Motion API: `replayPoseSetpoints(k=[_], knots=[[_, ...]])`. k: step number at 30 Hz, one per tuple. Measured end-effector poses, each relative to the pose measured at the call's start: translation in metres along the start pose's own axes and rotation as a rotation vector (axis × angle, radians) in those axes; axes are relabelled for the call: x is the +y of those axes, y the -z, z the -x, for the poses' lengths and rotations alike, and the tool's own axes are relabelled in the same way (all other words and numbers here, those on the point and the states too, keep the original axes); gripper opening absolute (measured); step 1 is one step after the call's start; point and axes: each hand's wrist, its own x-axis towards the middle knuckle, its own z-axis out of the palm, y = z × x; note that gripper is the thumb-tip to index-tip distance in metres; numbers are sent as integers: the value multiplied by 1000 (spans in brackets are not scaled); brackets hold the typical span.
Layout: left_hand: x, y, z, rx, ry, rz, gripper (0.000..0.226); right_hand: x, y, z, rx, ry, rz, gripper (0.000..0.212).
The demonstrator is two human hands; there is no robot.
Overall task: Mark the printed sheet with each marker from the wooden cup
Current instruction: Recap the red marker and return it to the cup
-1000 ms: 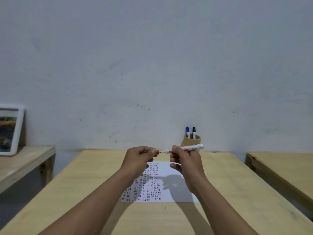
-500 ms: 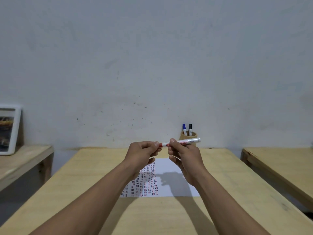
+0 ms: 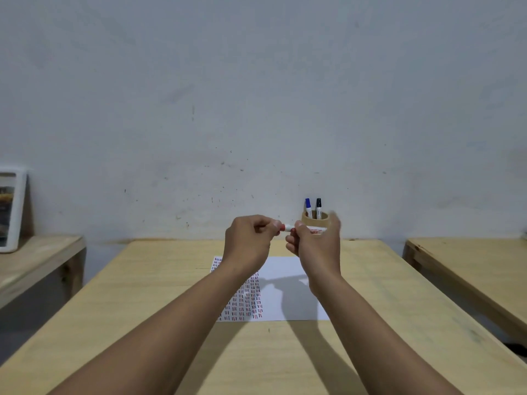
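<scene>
Both my hands are raised above the far half of the table. My right hand (image 3: 316,245) grips the white barrel of the red marker (image 3: 315,231), held level. My left hand (image 3: 248,240) pinches its red cap (image 3: 282,227) at the marker's left end. The cap looks pressed against the barrel; a seam I cannot tell. Below lies the printed sheet (image 3: 288,289), with rows of red and dark strokes on its left part. The wooden cup (image 3: 315,219) stands at the wall behind my right hand, holding a blue marker (image 3: 308,206) and a black marker (image 3: 318,206).
The sheet lies on a light wooden table (image 3: 159,295). A second table (image 3: 473,269) stands to the right across a gap. A lower bench (image 3: 34,258) on the left bears a white-framed picture (image 3: 11,212) leaning on the wall.
My hands have come closer together, and the gap of bare tip between the red cap and the barrel has closed. The view has tilted up a little.
</scene>
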Motion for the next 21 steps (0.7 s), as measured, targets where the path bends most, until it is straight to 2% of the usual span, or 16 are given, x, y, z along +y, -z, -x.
replayPoseSetpoints(k=[2, 6, 9, 16, 21], knots=[[5, -2, -3, 15, -29, -44, 17, -2, 5, -2, -61, 64, 238, 34], [10, -7, -15, 31, -87, -158, 19, -5, 17, -9, -155, 213, 672, 24], [11, -15, -25, 31, -102, -188, 21, -7, 26, -23, -172, 295, 822, 8], [-7, -42, -54, 47, -2, -136, 26, -25, 42, -73, -103, 312, 788, 21], [-37, -79, -82, -66, 51, -217, 35, -37, 47, -125, -35, 342, 758, 24]])
